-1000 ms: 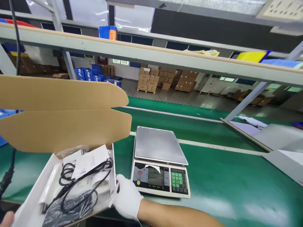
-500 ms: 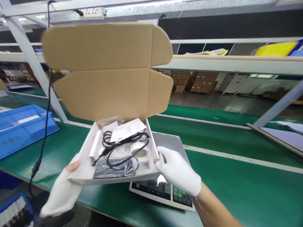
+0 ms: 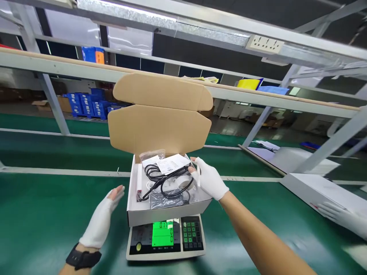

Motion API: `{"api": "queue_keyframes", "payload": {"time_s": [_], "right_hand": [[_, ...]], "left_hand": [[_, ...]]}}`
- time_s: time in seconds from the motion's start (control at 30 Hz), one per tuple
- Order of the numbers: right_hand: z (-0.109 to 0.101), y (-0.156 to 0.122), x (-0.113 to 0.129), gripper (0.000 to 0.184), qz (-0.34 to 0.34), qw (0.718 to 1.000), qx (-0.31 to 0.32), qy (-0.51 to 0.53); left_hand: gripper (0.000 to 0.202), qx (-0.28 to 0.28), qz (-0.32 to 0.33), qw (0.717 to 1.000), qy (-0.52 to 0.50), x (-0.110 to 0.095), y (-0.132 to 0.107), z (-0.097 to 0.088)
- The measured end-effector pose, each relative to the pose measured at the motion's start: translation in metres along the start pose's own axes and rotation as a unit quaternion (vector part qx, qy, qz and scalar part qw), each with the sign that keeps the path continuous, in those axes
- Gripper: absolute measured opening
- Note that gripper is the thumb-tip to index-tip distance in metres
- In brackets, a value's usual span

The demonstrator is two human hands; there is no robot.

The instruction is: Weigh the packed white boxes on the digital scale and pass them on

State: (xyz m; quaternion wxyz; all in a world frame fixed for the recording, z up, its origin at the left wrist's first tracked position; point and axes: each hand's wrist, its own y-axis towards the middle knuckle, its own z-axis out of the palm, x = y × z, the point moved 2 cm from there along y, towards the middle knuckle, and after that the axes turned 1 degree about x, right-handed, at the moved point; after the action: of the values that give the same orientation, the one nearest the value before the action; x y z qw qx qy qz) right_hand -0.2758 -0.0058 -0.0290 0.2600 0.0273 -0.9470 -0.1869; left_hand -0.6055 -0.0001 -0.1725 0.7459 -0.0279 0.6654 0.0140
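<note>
An open cardboard box (image 3: pixel 160 128), brown inside its raised lid and white in its tray, sits on a digital scale (image 3: pixel 166 256) with a lit green display. Inside it lie a coiled black cable (image 3: pixel 155 173), white paper leaflets (image 3: pixel 173 164), a dark item in a clear plastic bag (image 3: pixel 166 199) and a round white part (image 3: pixel 183 181), partly hidden by the cable. My right hand (image 3: pixel 210 177), in a white fingerless glove, pinches the box's right wall near the back. My left hand (image 3: pixel 103 214), gloved likewise, is open beside the box's left wall, apart from it.
At the right, another person's gloved hand (image 3: pixel 341 215) is by a white box (image 3: pixel 318 194). A metal shelf frame (image 3: pixel 183 82) with a socket strip (image 3: pixel 265 44) spans above the green bench (image 3: pixel 65 210). Blue boxes (image 3: pixel 88 105) are stacked beyond.
The box has come down from both hands onto the scale, whose display now shows lit green. My left hand has let go of it. The view has turned right.
</note>
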Motion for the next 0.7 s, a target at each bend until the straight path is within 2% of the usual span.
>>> {"api": "queue_keyframes", "payload": {"time_s": [0.07,0.17,0.27,0.33,0.4,0.57,0.7], "right_hand": [[0.002,0.009,0.004,0.038,-0.027,0.999,0.023,-0.014],[0.001,0.015,0.003,0.033,-0.084,0.996,0.009,-0.026],[0.000,0.017,0.000,0.026,-0.133,0.988,0.033,-0.068],[-0.001,0.019,-0.003,0.024,-0.140,0.984,0.068,-0.090],[-0.003,0.020,-0.008,0.025,-0.117,0.988,0.065,-0.078],[-0.009,0.012,-0.035,0.034,0.005,0.998,-0.056,0.022],[0.000,-0.006,-0.071,0.039,0.070,0.991,-0.092,0.073]], "left_hand": [[0.056,-0.052,-0.031,0.998,0.029,0.023,0.006,-0.024],[0.048,-0.134,-0.074,0.988,0.037,0.057,0.009,-0.061],[0.040,-0.168,-0.073,0.983,-0.006,0.075,0.008,-0.082],[0.037,-0.169,-0.079,0.982,-0.014,0.077,0.008,-0.085],[0.035,-0.170,-0.085,0.982,-0.002,0.074,0.009,-0.083],[0.039,-0.173,-0.074,0.982,0.030,0.071,0.008,-0.078],[0.038,-0.177,-0.067,0.981,0.038,0.069,0.006,-0.076]]}}
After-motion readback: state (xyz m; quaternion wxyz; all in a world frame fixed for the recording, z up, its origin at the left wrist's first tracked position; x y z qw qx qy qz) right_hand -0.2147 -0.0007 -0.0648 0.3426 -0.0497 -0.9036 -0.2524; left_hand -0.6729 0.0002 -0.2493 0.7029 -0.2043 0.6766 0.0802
